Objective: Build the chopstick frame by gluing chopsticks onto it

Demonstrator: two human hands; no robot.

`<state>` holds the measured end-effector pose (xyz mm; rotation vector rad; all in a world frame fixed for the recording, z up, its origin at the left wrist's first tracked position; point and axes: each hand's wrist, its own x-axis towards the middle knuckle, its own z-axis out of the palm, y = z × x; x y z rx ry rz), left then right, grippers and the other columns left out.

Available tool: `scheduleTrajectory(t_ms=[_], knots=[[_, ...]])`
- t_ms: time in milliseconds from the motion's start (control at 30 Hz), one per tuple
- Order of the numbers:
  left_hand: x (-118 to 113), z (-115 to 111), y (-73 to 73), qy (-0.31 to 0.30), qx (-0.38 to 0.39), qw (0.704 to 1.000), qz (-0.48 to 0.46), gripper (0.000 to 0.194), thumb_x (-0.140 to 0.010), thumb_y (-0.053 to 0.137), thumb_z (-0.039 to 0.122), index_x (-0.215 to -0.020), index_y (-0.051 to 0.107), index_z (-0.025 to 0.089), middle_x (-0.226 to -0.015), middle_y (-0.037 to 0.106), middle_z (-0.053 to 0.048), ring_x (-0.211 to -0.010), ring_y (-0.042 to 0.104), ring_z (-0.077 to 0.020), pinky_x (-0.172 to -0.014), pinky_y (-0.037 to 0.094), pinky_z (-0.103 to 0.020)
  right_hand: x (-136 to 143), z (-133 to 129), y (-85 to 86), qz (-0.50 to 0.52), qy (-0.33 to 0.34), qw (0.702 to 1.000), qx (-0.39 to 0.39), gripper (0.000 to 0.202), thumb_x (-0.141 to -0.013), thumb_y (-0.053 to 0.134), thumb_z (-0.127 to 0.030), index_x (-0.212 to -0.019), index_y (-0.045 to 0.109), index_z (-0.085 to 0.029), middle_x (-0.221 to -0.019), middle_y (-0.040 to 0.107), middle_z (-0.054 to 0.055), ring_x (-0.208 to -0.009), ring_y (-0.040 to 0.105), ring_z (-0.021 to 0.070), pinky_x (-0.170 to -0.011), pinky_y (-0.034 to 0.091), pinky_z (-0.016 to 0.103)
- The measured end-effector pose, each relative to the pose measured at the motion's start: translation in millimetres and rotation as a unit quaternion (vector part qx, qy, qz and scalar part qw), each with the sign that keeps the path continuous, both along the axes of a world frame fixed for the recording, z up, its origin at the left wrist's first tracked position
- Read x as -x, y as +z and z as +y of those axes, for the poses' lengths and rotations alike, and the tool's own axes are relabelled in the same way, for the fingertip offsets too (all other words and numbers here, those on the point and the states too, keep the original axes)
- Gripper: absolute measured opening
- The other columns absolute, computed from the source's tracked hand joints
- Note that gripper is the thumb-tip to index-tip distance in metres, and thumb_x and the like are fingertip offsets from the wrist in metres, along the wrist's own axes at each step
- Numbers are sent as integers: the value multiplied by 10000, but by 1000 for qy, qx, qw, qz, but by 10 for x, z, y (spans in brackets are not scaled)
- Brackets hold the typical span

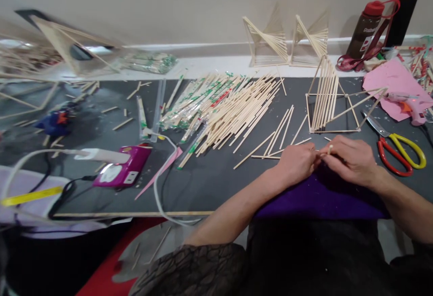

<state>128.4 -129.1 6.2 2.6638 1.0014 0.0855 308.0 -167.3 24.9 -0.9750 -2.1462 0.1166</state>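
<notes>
My left hand [297,163] and my right hand [350,160] meet above a purple cloth [304,196] at the table's front edge. Both are closed, fingertips together, on a thin wooden stick [318,151]; only a little of it shows between them. Its pale end pokes out near my right fingers. Just beyond the hands stands a frame of glued wooden sticks [326,102], with a row of slanted sticks on a square base. Several loose sticks [279,129] lie left of it. Scissors with red and yellow handles [395,151] rest to the right of my right hand.
A large pile of chopsticks [241,111], some in wrappers, covers the middle. Two finished-looking stick frames [267,39] stand by the wall, near a bottle [363,32]. A pink glue gun [411,104] lies on pink paper [382,79]. At left are a purple power strip [123,165] and cables.
</notes>
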Motion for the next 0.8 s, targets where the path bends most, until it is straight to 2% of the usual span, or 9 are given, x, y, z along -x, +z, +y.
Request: scheduleTrajectory(t_ms=[67,167,333,400,500,567,600,667,800], knots=[[-24,3,-29,5,-1,1000,24,342,-986,450,351,-887,708,150,-881,694,-93,-758,656,-198,-602,448,-275,35,26,-59,-26,10,999,-19,215,-951,524,-205,-778,651,-195,-704,681,28,-621,624,126,-514,425,258],[-5,4,-89,8,-5,1000,-12,305,-980,468,347,-915,690,149,-881,687,-91,-779,652,-204,-609,450,-283,38,26,-66,-15,7,1000,3,225,-968,515,-214,-800,661,-189,-718,674,35,-633,622,128,-544,454,256],[28,-20,-136,-10,-9,996,-85,314,-993,449,361,-911,721,227,-811,656,-35,-733,614,-166,-579,409,-261,-22,-67,15,141,8,983,113,174,-964,549,-214,-947,718,-250,-789,701,38,-713,664,163,-652,536,307],[18,-31,-123,-19,-6,997,-80,306,-993,458,359,-940,739,250,-794,646,-25,-715,603,-159,-562,390,-258,-39,-93,15,242,8,954,177,176,-971,559,-255,-1023,727,-270,-782,699,34,-688,669,165,-639,548,321],[-1,-47,-103,-18,-3,998,-62,286,-989,480,345,-1013,747,248,-826,662,-30,-734,612,-160,-556,390,-259,-36,-73,-4,395,30,870,294,181,-967,580,-358,-989,733,-263,-779,706,30,-600,664,150,-535,545,293],[8,-46,-102,-5,-7,997,-77,290,-991,482,358,-1056,738,239,-867,676,-35,-775,631,-159,-582,417,-252,-22,-32,-12,448,50,817,358,211,-938,620,-415,-918,732,-238,-775,714,28,-526,643,129,-464,528,259],[29,-36,-103,4,-12,996,-92,293,-993,482,364,-1087,728,237,-905,685,-39,-802,640,-158,-606,434,-249,-13,-12,-15,456,54,802,383,231,-920,642,-435,-890,729,-223,-762,714,28,-496,630,120,-444,523,246],[123,9,-101,42,-25,991,-124,292,-995,487,359,-1141,708,235,-990,698,-49,-857,654,-159,-657,461,-252,5,13,-24,448,51,789,418,262,-896,669,-455,-859,723,-201,-727,709,29,-473,623,114,-428,520,229],[547,183,-62,202,-77,969,-116,280,-991,486,304,-1092,731,216,-1023,719,-82,-907,657,-202,-720,471,-303,32,-15,-55,408,41,800,438,263,-913,652,-443,-862,718,-193,-704,699,36,-524,657,128,-436,516,213]])
